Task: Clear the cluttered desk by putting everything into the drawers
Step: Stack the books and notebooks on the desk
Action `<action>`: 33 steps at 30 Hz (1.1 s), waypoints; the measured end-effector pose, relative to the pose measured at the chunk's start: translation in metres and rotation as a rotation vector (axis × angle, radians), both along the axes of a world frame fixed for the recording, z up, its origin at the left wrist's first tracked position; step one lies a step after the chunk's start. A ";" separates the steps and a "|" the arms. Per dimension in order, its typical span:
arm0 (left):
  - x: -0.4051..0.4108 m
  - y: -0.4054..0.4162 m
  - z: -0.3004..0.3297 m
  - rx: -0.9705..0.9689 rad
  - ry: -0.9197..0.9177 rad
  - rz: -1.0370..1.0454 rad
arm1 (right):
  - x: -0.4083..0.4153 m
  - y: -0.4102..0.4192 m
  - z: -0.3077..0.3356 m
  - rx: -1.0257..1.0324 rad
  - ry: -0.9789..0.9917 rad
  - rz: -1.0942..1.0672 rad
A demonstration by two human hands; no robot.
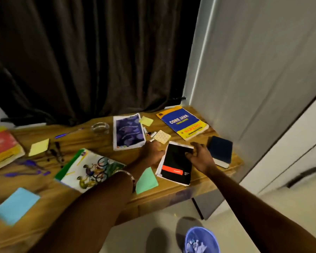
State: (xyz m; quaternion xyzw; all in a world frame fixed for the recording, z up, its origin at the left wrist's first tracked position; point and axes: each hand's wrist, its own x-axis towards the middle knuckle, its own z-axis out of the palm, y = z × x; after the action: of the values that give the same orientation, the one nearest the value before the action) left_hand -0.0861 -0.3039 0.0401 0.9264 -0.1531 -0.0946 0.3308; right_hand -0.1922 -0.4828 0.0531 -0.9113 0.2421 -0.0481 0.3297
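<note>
A black book with a red band lies near the wooden desk's front right edge. My left hand is at the book's left edge with its fingers curled against it. My right hand holds the upper right corner, thumb on the cover. Around it lie a blue and yellow Core Java book, a dark blue book, a purple printed booklet, a dotted pad and a green paper. Shut drawer fronts show below the desk edge.
Further left lie a cyclists book, a light blue paper, yellow notes, purple scissors, a pen, a glass dish and a red book. A blue wastebasket stands on the floor; white cabinets are on the right.
</note>
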 end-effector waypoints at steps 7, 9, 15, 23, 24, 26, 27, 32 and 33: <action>-0.013 0.065 0.000 0.067 0.016 0.196 | 0.024 0.049 -0.009 0.007 -0.022 0.242; -0.021 0.091 -0.002 0.062 0.030 0.239 | 0.031 0.067 -0.013 0.022 -0.041 0.343; -0.037 0.164 -0.016 -0.019 0.087 0.484 | 0.054 0.126 -0.032 0.040 0.002 0.508; -0.019 0.222 -0.040 -0.063 0.214 0.674 | 0.092 0.183 -0.047 0.086 -0.010 0.620; -0.014 0.228 -0.048 -0.087 0.229 0.706 | 0.096 0.189 -0.046 0.059 0.032 0.645; 0.005 0.243 -0.079 -0.150 0.250 0.754 | 0.108 0.196 -0.050 0.021 0.077 0.692; 0.014 0.250 -0.095 -0.178 0.253 0.762 | 0.113 0.198 -0.054 0.017 0.074 0.707; 0.005 0.253 -0.064 -0.201 0.234 0.728 | 0.128 0.212 -0.055 0.044 0.041 0.716; 0.006 0.252 -0.059 -0.206 0.223 0.728 | 0.135 0.213 -0.060 0.033 0.045 0.715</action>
State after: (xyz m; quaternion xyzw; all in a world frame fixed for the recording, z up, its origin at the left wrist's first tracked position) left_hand -0.0797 -0.0518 -0.0184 0.8662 0.2137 -0.0551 0.4484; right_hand -0.0572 -0.2695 -0.0067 -0.9337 -0.0840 0.0945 0.3349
